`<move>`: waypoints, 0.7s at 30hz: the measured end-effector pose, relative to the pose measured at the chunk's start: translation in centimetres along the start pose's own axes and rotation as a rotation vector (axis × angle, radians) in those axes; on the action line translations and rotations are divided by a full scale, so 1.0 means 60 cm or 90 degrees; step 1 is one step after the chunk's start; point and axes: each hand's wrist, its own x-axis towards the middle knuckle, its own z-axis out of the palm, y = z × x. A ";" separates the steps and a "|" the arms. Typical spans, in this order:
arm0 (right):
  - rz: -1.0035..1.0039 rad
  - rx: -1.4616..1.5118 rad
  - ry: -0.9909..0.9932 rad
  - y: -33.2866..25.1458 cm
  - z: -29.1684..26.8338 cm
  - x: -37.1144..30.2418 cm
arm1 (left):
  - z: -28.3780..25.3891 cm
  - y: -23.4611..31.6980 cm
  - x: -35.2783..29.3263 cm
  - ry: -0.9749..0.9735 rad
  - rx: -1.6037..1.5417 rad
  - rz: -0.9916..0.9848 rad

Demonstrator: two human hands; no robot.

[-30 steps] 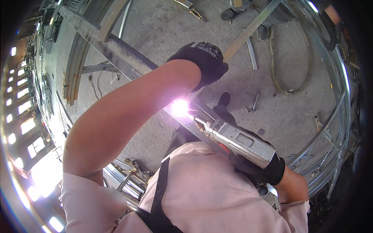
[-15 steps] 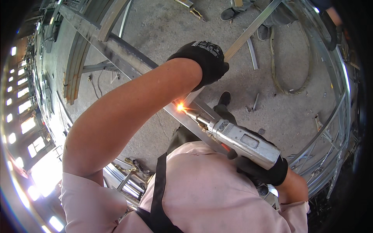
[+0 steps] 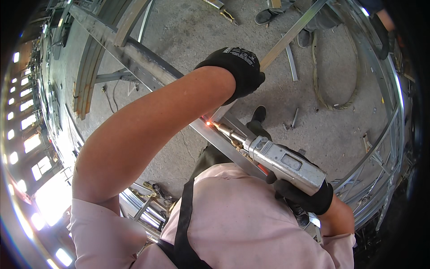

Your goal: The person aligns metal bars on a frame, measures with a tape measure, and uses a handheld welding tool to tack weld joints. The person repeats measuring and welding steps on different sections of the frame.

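Silver torch (image 3: 289, 162), in right grip (image 3: 307, 199), nozzle (image 3: 226, 131) near glowing spot (image 3: 208, 123)

Can't read any text here tbh, just tiny white print (image 3: 241, 54) on the left black glove (image 3: 244, 74).

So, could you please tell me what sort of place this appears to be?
Probably a metalworking shop: the right hand holds what looks like a welding torch, its tip by a glowing spot on a metal beam, and more metal bars are nearby.
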 end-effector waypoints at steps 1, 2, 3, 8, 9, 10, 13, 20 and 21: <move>0.006 0.008 0.004 0.001 0.000 0.000 | -0.001 0.001 -0.001 0.013 -0.004 0.005; 0.012 0.016 0.007 0.001 0.001 -0.001 | -0.001 0.002 -0.001 0.023 -0.005 0.009; 0.018 0.025 0.011 0.001 0.001 -0.002 | -0.001 0.003 -0.002 0.033 -0.005 0.012; -0.018 -0.026 -0.012 0.006 -0.003 0.001 | 0.002 -0.001 0.000 0.011 0.002 0.003; -0.018 -0.027 -0.013 0.007 -0.004 0.001 | 0.002 0.000 0.001 0.002 -0.001 -0.002; -0.022 -0.005 -0.019 0.009 -0.004 0.001 | 0.002 0.000 0.002 -0.004 -0.008 -0.010; -0.034 0.039 -0.029 0.016 -0.003 0.000 | 0.000 0.002 0.002 -0.021 -0.026 -0.030; -0.009 0.024 0.031 0.014 -0.005 -0.018 | 0.000 0.002 0.002 -0.022 -0.031 -0.031; -0.012 0.019 0.036 0.013 -0.005 -0.020 | 0.000 0.000 0.001 -0.026 -0.031 -0.031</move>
